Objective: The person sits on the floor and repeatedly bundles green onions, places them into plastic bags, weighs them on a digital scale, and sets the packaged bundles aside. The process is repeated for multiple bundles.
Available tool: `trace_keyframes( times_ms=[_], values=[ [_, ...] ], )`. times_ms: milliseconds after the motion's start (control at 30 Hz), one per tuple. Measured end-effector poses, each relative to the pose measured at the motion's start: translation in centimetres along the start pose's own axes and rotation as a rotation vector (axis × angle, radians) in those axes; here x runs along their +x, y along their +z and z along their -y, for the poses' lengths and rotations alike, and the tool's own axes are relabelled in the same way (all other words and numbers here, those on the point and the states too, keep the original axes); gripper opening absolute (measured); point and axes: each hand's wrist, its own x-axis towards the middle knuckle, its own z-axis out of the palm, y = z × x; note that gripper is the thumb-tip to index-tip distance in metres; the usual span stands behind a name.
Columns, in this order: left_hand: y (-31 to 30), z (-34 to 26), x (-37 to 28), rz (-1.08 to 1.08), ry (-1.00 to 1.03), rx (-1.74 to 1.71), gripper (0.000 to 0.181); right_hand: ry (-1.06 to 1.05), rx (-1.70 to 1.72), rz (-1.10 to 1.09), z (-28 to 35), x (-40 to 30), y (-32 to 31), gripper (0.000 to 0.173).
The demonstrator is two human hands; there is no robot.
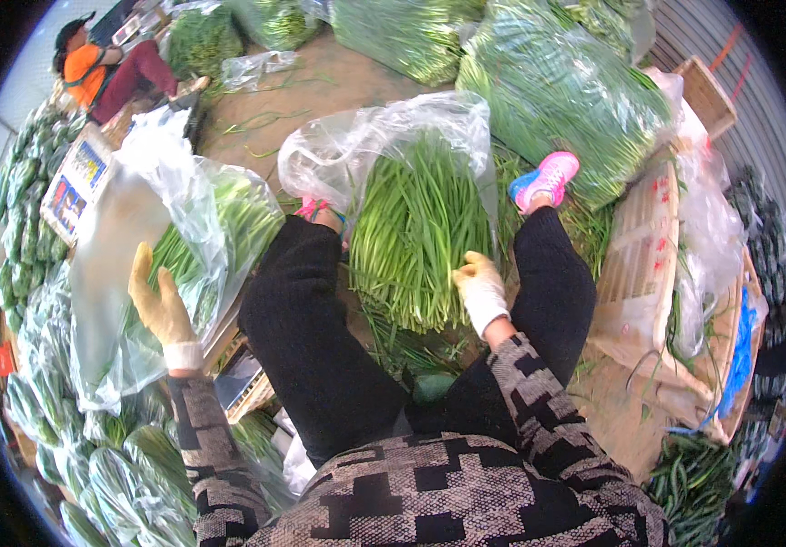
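Observation:
Between my legs lies a large heap of long green leafy stalks, like garlic chives (pixel 420 225), their pale cut ends towards me. A clear plastic bag (pixel 386 123) surrounds the far end of the heap. My right hand (pixel 478 287), in a pale yellow-and-white work glove, has curled fingers at the heap's right edge. Whether it pinches a stalk is hard to tell. My left hand (pixel 160 301), gloved alike, is raised with fingers apart and holds nothing. Behind it is another clear bag (pixel 194 184) with green stalks (pixel 242 212) in it.
Large bagged bundles of greens (pixel 557 102) stand at the far right. A plastic crate (pixel 639 267) with loose plastic film (pixel 707 239) is at my right. Bagged green vegetables (pixel 126 478) lie at my left. A person (pixel 92 68) in orange sits at the far left.

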Motion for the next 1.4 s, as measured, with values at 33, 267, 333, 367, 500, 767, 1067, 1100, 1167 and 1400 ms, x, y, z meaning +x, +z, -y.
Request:
trace_keyframes(
  times_ms=[33, 267, 333, 367, 500, 767, 1067, 1100, 1167, 1400],
  values=[
    [-2.0, -0.5, -0.8, -0.057, -0.01, -0.077, 0.041, -0.03, 0.187, -0.018, 3.7, -1.4, -1.5, 0.04],
    [-9.3, -5.2, -4.5, -0.346, 0.069, 0.191, 0.049, -0.211, 0.67, 0.119, 5.6, 1.7, 0.7, 0.03],
    [-12.3, -4.9, -4.9, -0.538, 0.015, 0.223, 0.054, -0.364, 0.702, 0.14, 10.6, 0.8, 1.8, 0.026],
    [-13.5, -4.9, -4.7, -0.641, -0.012, 0.147, 0.057, -0.365, 0.761, 0.205, 13.5, 0.5, 2.6, 0.027],
    [-17.9, -2.2, -4.6, -0.771, -0.328, 0.251, 0.083, -0.765, 0.568, 0.175, 25.7, -3.7, 6.8, 0.062],
    [-19.6, 0.1, 1.1, -0.486, -0.497, -0.434, 0.016, -0.443, 0.402, 0.514, 38.0, -2.0, 10.6, 0.037],
    [-26.4, -8.6, 10.6, -0.088, -0.338, -0.856, 0.041, -0.622, 1.356, 1.618, 48.6, -4.4, -3.1, 0.025],
    [-24.8, -8.6, 11.4, 0.003, -0.374, -0.84, 0.041, -1.209, 0.752, 1.061, 47.8, -7.1, -4.9, 0.028],
    [-19.7, -10.7, 11.7, 0.239, -0.416, -0.821, 0.039, -1.608, 0.253, 0.496, 45.6, -7.1, -2.5, 0.032],
    [-14.0, -16.5, 2.2, 0.495, -0.439, -0.373, 0.041, -1.547, 0.063, 1.055, 43.4, -12.7, 3.3, 0.026]
  ],
)
